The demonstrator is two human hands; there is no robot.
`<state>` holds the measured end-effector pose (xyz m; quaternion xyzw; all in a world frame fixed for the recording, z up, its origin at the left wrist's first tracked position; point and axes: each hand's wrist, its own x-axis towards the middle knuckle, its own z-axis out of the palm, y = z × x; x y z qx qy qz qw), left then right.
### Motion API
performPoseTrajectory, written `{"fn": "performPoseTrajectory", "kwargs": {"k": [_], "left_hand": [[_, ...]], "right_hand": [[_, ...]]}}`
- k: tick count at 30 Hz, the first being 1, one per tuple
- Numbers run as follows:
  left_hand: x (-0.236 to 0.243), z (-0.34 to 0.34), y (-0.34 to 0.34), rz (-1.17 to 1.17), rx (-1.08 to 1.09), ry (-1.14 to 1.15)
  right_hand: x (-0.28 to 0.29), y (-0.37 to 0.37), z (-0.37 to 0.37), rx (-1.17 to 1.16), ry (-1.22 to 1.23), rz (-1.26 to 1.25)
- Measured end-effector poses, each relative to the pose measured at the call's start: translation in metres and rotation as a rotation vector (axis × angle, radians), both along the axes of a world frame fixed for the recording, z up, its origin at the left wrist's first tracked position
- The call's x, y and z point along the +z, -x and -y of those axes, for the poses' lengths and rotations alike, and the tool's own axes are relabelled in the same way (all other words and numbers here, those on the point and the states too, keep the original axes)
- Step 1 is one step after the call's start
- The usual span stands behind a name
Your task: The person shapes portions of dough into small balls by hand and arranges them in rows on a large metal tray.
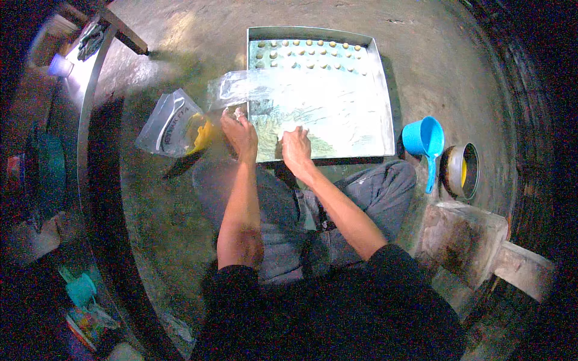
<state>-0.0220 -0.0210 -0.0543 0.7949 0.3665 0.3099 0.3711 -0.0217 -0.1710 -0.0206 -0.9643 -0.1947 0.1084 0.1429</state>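
Note:
A large shallow metal tray (385,90) lies in front of my crossed legs. Rows of small round pale balls (309,43), like dough, line its far end; glare washes out the middle. My left hand (241,137) is at the tray's left rim, fingers curled, with a whitish bit at the fingertips that is too small to name. Over the near left part of the tray, my right hand (296,150) has its fingers bent together and down; what they hold, if anything, is hidden. A clear plastic bag (235,87) lies across the left rim, just beyond my left hand.
Left of the tray, a printed clear bag (174,123) with something yellow inside lies on the floor. To the right are a blue dipper (424,138) and a round metal pan (462,171). Nearer stands a pale block (463,234). A wooden frame (90,108) borders the left side.

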Motion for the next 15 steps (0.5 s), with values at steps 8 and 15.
{"fn": "performPoseTrajectory", "kwargs": {"k": [8,15], "left_hand": [[-0.001,0.005,-0.003,-0.028,-0.069,-0.093],[0.003,0.005,0.001,0.003,-0.08,-0.019]], "right_hand": [[-0.01,-0.027,0.037,0.412,-0.053,0.097],[0.042,-0.07,0.105,0.056,-0.207,-0.355]]}}
